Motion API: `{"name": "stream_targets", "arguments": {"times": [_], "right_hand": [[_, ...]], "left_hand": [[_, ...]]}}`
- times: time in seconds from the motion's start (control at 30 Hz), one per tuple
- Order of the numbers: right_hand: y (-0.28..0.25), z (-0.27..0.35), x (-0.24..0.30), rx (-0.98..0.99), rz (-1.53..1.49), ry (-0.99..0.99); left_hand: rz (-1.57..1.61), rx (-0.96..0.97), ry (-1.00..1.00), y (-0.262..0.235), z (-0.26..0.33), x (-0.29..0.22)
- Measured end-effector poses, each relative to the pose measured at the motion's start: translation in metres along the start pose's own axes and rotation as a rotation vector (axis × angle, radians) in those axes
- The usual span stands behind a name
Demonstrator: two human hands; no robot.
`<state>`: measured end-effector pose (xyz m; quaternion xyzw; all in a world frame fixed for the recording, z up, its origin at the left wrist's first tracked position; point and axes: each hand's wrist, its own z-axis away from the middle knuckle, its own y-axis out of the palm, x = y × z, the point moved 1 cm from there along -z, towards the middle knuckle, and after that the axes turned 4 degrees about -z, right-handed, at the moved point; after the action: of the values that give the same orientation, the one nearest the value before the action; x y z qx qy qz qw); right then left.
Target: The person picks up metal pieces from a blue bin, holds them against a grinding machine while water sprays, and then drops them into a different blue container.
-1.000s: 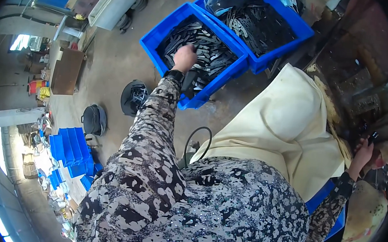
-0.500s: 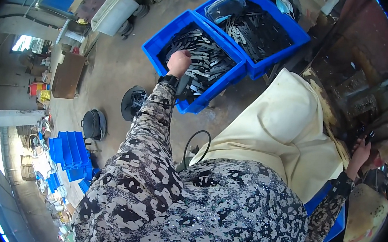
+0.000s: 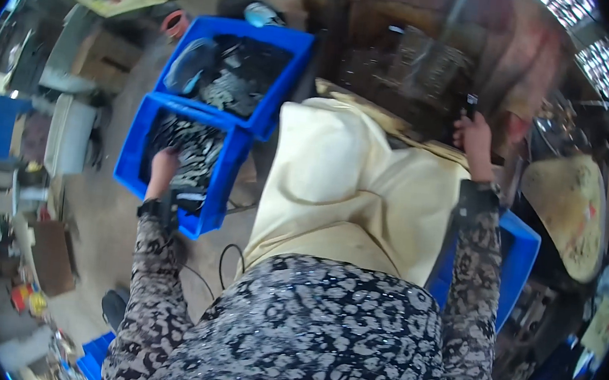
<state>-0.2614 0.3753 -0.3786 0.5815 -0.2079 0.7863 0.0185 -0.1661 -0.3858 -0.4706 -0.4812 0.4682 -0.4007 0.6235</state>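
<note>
My left hand (image 3: 163,168) is over the nearer blue bin (image 3: 218,203), with the fingers curled against a pile of dark, narrow, curved metal pieces (image 3: 201,151). Blur hides whether a piece is in those fingers. Off to the right, at the edge of a brown, wet-looking work surface (image 3: 363,55), my right hand (image 3: 475,140) is closed around a small dark object (image 3: 471,104) with a shiny end. What kind of object it is does not show. A cream apron (image 3: 330,156) covers my lap between the two hands.
A second blue bin (image 3: 301,45) adjoins the first, holding more dark pieces and a clear plastic container (image 3: 191,63). Beside my right forearm stands another blue bin (image 3: 521,250). A stained cushion-like pad (image 3: 566,210) lies further right. A thin dark cable loops near the apron's left edge.
The view has swung to the right, so the bins now appear further left. My left hand remains at the nearer bin's pieces; my right hand still holds the small dark object.
</note>
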Motion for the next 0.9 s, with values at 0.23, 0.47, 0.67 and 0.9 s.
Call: {"name": "stream_targets", "arguments": {"times": [0.23, 0.47, 0.67, 0.9], "right_hand": [[-0.032, 0.014, -0.005, 0.140, -0.180, 0.098], [-0.023, 0.022, 0.011, 0.134, -0.139, 0.132], [-0.029, 0.026, 0.014, 0.143, -0.305, -0.002], [-0.027, 0.028, 0.015, 0.178, -0.425, -0.037]], "left_hand": [[0.708, 0.113, 0.033, -0.082, -0.032, -0.196], [1.102, 0.289, 0.427, -0.087, -0.023, -0.383], [0.998, 0.298, 0.699, -0.054, -0.021, -0.492], [0.555, -0.231, 0.987, -0.003, -0.049, -0.521]]}}
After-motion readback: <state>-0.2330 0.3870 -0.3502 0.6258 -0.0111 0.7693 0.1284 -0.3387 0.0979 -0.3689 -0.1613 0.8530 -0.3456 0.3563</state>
